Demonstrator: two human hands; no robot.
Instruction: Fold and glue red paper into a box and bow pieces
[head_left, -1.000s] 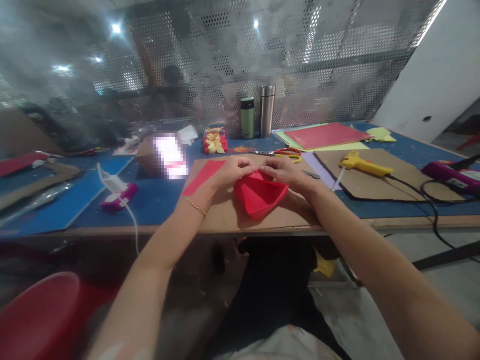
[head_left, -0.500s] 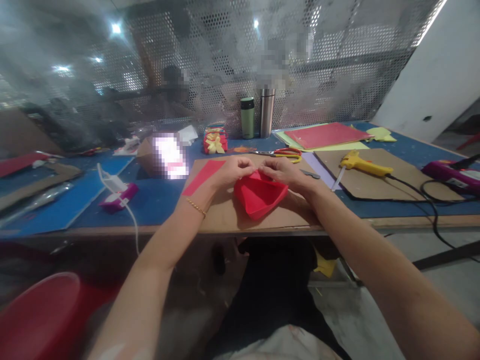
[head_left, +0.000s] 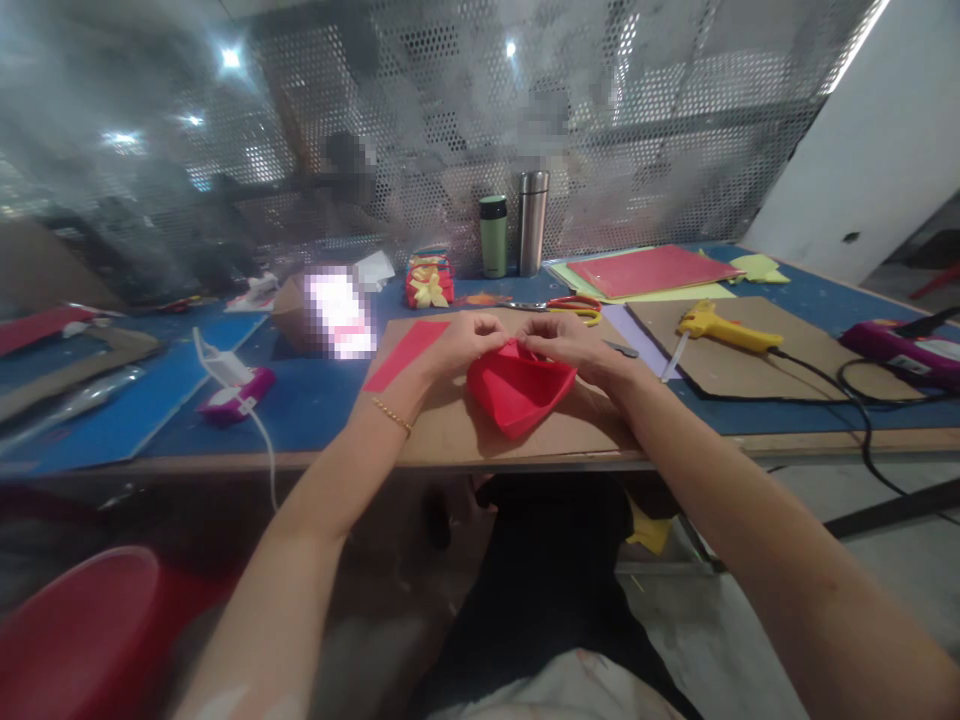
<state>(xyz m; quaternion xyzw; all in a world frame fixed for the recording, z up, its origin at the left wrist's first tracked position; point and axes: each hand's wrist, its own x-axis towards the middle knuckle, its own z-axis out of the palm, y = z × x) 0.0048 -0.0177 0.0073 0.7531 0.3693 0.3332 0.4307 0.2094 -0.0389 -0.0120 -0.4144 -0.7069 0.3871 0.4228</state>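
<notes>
A red folded piece [head_left: 519,395], paper or felt and shaped like a shallow open pouch, rests on a brown cardboard sheet [head_left: 442,440] at the table's front edge. Its far rim is pinched between the fingers of my left hand [head_left: 474,340] and my right hand [head_left: 553,338], which sit close together. A flat red strip [head_left: 405,357] lies beside my left wrist on the cardboard. Beyond my right hand are scissors [head_left: 574,307] with red and yellow handles. A grey blade-like tool [head_left: 621,348] shows partly by my right wrist.
A yellow glue gun [head_left: 731,328] lies on cardboard at right, its cable running off the table edge. Behind stand a green tumbler [head_left: 493,238] and a steel flask [head_left: 532,225]. Red sheets [head_left: 652,270] lie at back right. A purple power socket [head_left: 238,394] is at left.
Almost nothing differs. Both hands keep their pinch on the red piece, whose opening looks slightly narrower now.
</notes>
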